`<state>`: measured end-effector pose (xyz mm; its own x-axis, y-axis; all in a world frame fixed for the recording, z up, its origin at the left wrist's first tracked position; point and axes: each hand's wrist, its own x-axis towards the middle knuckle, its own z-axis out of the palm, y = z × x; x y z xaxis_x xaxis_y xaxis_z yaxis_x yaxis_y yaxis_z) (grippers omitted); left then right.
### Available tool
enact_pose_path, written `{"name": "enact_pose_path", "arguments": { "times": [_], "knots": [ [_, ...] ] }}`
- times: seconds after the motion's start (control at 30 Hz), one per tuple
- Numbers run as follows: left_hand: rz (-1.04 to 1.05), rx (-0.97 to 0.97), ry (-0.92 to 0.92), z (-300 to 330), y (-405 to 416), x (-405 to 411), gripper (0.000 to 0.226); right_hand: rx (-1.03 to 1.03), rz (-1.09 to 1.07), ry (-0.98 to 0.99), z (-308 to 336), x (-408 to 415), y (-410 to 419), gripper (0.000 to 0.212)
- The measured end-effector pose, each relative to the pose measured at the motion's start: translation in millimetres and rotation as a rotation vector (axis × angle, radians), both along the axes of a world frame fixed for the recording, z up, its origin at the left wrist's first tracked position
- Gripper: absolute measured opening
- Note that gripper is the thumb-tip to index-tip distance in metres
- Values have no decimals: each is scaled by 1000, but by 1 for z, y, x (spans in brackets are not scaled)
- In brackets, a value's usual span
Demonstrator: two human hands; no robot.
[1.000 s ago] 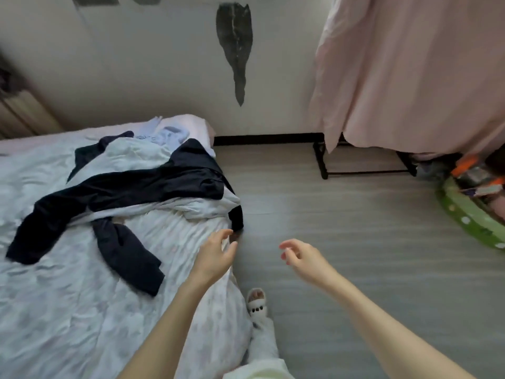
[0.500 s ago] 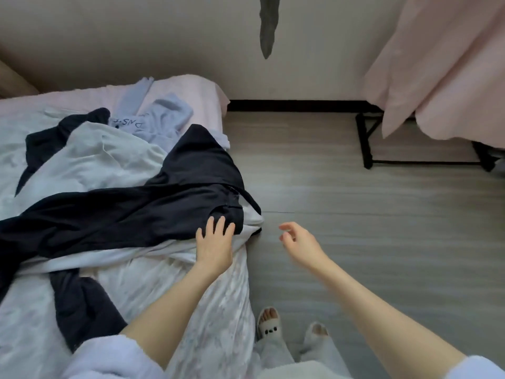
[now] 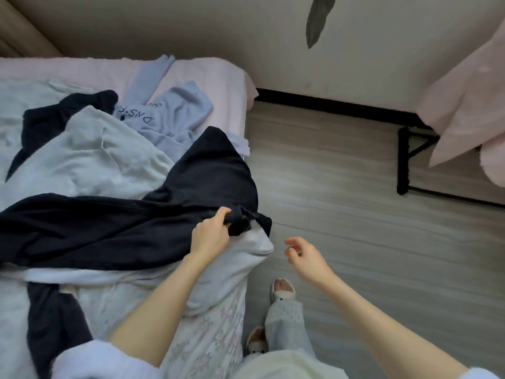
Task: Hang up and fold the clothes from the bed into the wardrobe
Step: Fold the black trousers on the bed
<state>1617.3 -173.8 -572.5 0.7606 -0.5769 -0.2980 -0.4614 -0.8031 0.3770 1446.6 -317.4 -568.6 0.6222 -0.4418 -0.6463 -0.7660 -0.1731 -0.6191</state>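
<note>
A dark navy garment (image 3: 131, 228) lies sprawled across the bed (image 3: 207, 77), on top of a pale grey garment (image 3: 109, 165). A light blue sweatshirt with printed letters (image 3: 175, 116) lies behind them near the bed's far end. My left hand (image 3: 211, 235) grips a bunched edge of the navy garment at the bed's right side. My right hand (image 3: 303, 254) hovers over the floor just right of the bed, fingers loosely curled, holding nothing.
A pink cloth-covered wardrobe (image 3: 470, 113) on a black metal frame (image 3: 404, 160) stands at the right. Grey wood-look floor (image 3: 341, 187) lies between bed and wardrobe. My slippered feet (image 3: 281, 289) stand beside the bed. A wall runs behind.
My left hand went from resting flat at the navy garment's edge to gripping it. The view tilted further down and closer to the bed. My right hand stayed hovering.
</note>
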Motion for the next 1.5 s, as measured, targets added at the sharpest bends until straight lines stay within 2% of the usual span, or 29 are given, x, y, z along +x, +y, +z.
{"name": "enact_pose_path", "arguments": {
  "times": [0.07,0.1,0.23,0.3,0.37,0.4,0.5,0.6,0.7,0.8,0.87,1.03,1.13,1.2,1.27,1.33,1.4,1.5],
  "knots": [
    [248,-236,181,29,-5,24,17,5,40,-49,16,17,-13,39],
    [293,-317,184,53,-7,40,13,22,80,-88,29,35,-23,46],
    [191,-521,193,119,-19,57,22,27,289,-253,65,79,-40,83],
    [204,-665,190,165,-31,64,29,-21,391,-374,89,104,-48,91],
    [231,-817,173,204,-43,72,29,-17,452,-456,111,125,-52,83],
    [238,-880,151,224,-49,77,26,-13,466,-501,123,135,-53,71],
    [251,-1074,104,287,-62,89,16,-74,399,-578,162,157,-57,16],
    [325,-1200,40,332,-68,106,18,-83,428,-494,207,176,-81,4],
    [481,-1353,124,358,-64,119,20,-188,472,-450,248,183,-115,7],
    [380,-1386,170,381,-68,124,23,-306,439,-461,285,184,-142,4],
    [310,-1407,184,403,-73,126,22,-390,385,-444,307,178,-157,10],
    [226,-1481,390,454,-85,123,23,-480,167,-430,342,135,-186,9],
    [134,-1483,457,470,-98,112,20,-459,147,-469,353,107,-193,3],
    [104,-1496,471,483,-108,105,19,-407,170,-443,360,85,-199,6],
    [52,-1510,512,500,-124,96,18,-449,197,-379,367,58,-206,4],
    [22,-1508,534,513,-138,92,17,-546,180,-347,373,42,-213,16],
    [-29,-1475,493,528,-153,82,24,-633,11,-374,383,22,-223,22],
    [-224,-1302,227,540,-164,76,51,-614,-317,-469,413,-10,-240,22]
  ]
}}
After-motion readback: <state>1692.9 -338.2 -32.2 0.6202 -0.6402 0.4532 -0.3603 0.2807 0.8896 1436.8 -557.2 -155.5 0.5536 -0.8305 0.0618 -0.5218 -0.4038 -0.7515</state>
